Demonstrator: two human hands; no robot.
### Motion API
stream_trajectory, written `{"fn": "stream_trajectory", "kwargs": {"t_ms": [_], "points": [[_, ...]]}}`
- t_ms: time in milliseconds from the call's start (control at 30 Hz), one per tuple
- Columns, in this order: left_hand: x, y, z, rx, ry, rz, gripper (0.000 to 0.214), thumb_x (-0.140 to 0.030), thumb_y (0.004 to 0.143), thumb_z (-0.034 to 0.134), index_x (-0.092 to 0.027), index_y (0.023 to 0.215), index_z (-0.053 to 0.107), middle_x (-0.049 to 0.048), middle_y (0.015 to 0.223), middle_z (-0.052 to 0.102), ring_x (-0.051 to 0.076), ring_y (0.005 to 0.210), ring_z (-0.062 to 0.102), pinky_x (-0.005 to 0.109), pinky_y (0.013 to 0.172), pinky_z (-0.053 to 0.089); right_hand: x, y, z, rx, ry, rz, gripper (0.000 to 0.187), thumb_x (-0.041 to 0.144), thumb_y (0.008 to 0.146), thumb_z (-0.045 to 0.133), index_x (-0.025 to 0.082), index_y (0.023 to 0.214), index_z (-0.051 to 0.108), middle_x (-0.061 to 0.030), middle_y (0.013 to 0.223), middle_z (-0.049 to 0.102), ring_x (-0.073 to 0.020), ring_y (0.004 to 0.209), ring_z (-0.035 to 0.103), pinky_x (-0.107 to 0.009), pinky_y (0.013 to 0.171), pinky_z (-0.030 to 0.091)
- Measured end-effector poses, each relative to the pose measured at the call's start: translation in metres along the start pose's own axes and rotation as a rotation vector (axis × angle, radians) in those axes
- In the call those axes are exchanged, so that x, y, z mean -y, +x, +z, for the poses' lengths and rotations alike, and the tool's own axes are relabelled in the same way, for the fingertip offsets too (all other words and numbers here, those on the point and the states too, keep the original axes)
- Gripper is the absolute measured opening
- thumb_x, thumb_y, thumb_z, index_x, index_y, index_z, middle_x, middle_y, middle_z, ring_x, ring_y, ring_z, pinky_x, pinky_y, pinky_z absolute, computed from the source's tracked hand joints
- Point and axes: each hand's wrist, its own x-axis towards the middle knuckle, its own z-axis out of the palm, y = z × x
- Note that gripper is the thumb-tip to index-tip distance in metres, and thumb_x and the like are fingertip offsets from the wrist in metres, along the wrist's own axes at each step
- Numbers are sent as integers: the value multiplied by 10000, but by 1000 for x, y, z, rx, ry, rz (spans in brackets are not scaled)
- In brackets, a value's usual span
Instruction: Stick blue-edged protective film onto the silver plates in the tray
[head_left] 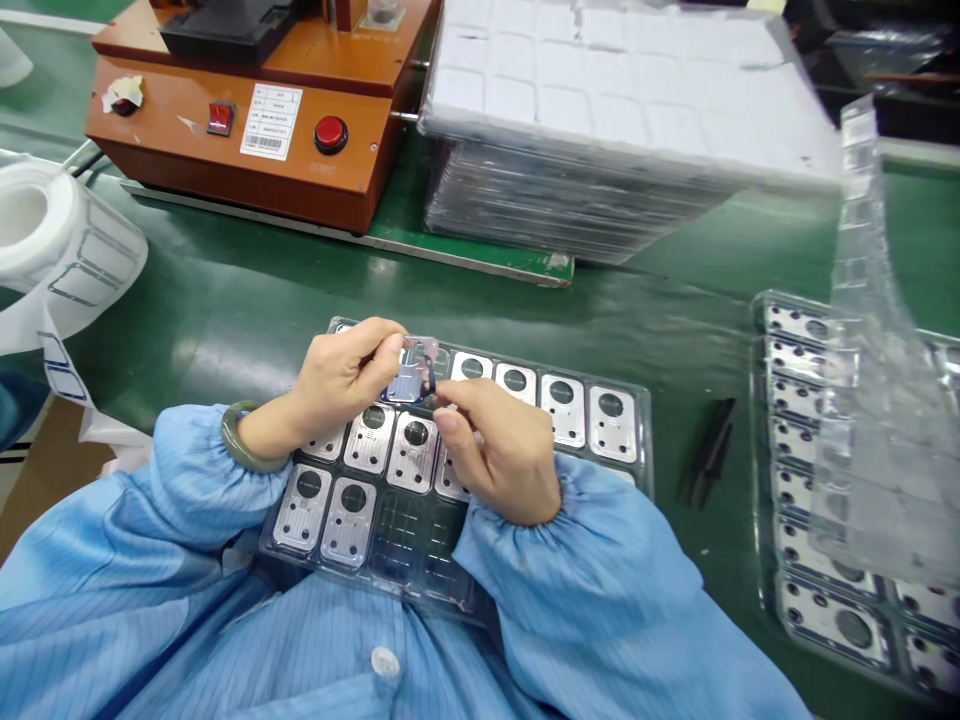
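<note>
Head view: the person sits at a green bench with a clear blister tray [646, 445] resting against their lap. The left hand [341, 378] pinches a small metal plate [409, 372] between thumb and fingers, holding it closed just above the tray's far row, tilted up toward the camera, likely so its face stays in view and off the tray. The right hand [499, 450] comes in from the tray's near side, with its fingertips [456, 396] closed together at the plate's edge. Whatever they pinch is too small to tell. A dark bit shows there, unclear.

More plates [562, 410] sit in the tray's pockets, and some pockets [397, 540] near the person show no plate. Right of the tray are a black tool [711, 450], a second tray [772, 400] of plates and a clear cover sheet [862, 400] propped over it. Left of the tray is a label roll [37, 230]. Beyond the tray are an orange machine [225, 130] with a red button [331, 134] and a stack of white-topped trays [615, 100].
</note>
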Motion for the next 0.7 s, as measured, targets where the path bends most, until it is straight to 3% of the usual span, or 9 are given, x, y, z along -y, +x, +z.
{"fn": "stream_trajectory", "kwargs": {"t_ms": [167, 333, 500, 700], "points": [[0, 0, 1, 10, 32, -11, 199, -198, 893, 452, -132, 805, 619, -25, 629, 610, 9, 482, 494, 126, 485, 383, -2, -1, -1, -46, -177, -96, 267, 276, 935, 407, 139, 966, 634, -61, 796, 666, -132, 710, 594, -254, 597, 407], [0, 1, 1, 23, 25, -36, 201, -183, 883, 454, -131, 784, 621, -22, 622, 610, 16, 508, 509, 125, 507, 395, -3, -2, -1, -99, -287, -143, 300, 306, 935, 420, 119, 991, 648, -63, 732, 663, -130, 621, 559, -271, 544, 367], [0, 0, 1, 40, -35, -117, 217, -211, 887, 455, -135, 768, 620, -21, 600, 589, 27, 524, 511, 136, 520, 402, -2, 0, -1, -160, -73, 91, 257, 249, 929, 437, 134, 1042, 637, -49, 793, 680, -106, 649, 597, -240, 598, 441], [2, -2, 1, 34, -175, -218, 267, -304, 917, 443, -146, 832, 640, -16, 627, 601, 34, 529, 523, 152, 533, 423, 2, 6, 4, 50, 255, 279, 190, 310, 871, 557, 137, 846, 632, -13, 721, 649, -58, 577, 551, -175, 535, 429]]}}
